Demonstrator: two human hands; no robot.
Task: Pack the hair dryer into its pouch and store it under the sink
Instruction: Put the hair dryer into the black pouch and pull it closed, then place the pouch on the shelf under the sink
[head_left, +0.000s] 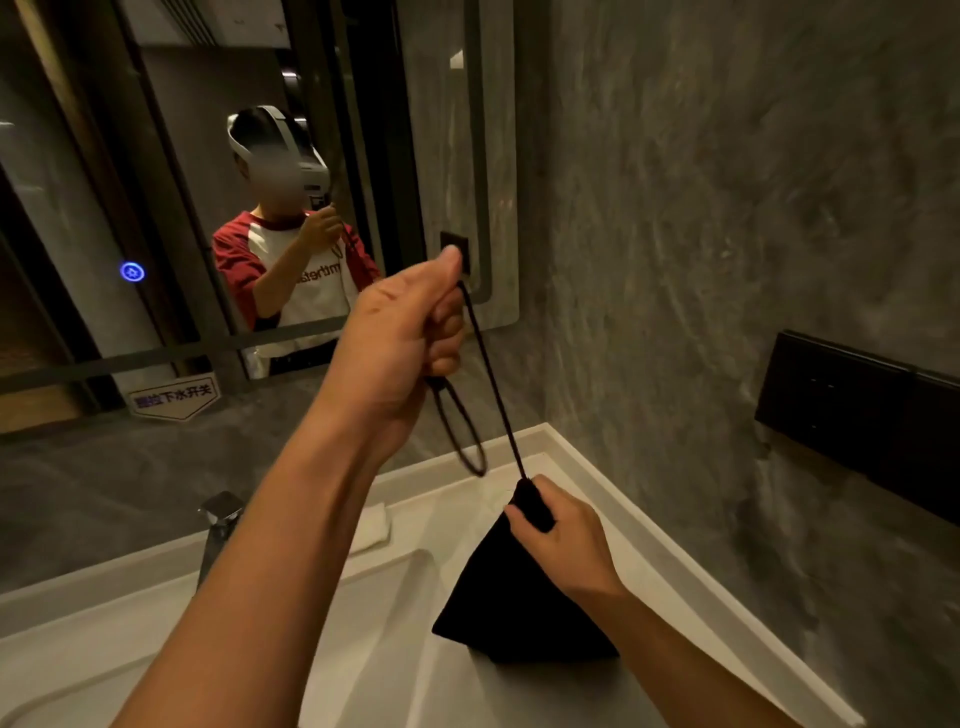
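Observation:
A black cloth pouch (511, 603) stands bulging on the white counter right of the basin; the hair dryer is hidden, presumably inside. My right hand (558, 535) pinches the gathered neck of the pouch. My left hand (405, 332) is raised above it, fist closed on the black drawstring (493, 384), which runs taut down to the pouch neck, with a loose loop hanging below the fist.
The white sink basin (130, 649) lies at the lower left with a chrome faucet (218, 525) behind it and a folded white cloth (371, 527). A large mirror (156, 208) covers the back wall. A black switch panel (857, 415) sits on the grey stone wall to the right.

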